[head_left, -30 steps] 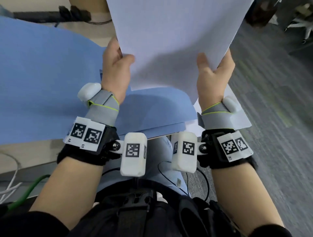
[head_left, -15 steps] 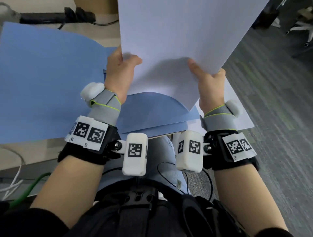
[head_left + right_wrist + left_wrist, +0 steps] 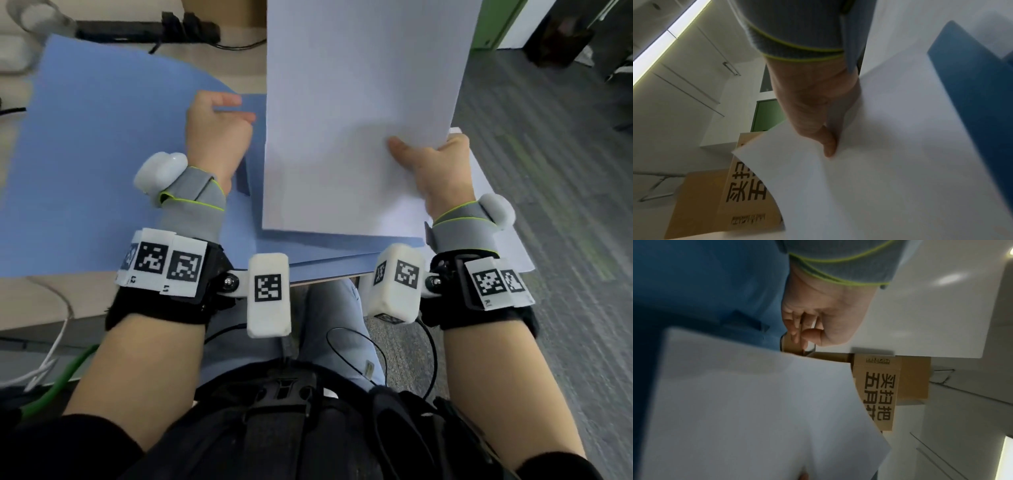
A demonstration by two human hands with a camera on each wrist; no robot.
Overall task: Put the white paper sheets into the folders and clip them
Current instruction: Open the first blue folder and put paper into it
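Note:
A stack of white paper sheets stands tilted above the near right part of the open blue folder, its lower edge close to the table's front edge. My right hand pinches the sheets at their lower right, thumb on top and fingers hidden beneath; the right wrist view shows that hand against the paper. My left hand hovers over the folder just left of the sheets, apart from them. Its fingers are curled and nothing shows in them in the left wrist view.
More blue folders lie stacked under the open one, and further white sheets stick out past the table's right edge. A black power strip lies at the back. A cardboard box stands beyond. Grey carpet is on the right.
My left hand has let go of the sheets and moved left over the folder. The right hand alone now holds the sheets, turned straighter and lower over the folder.

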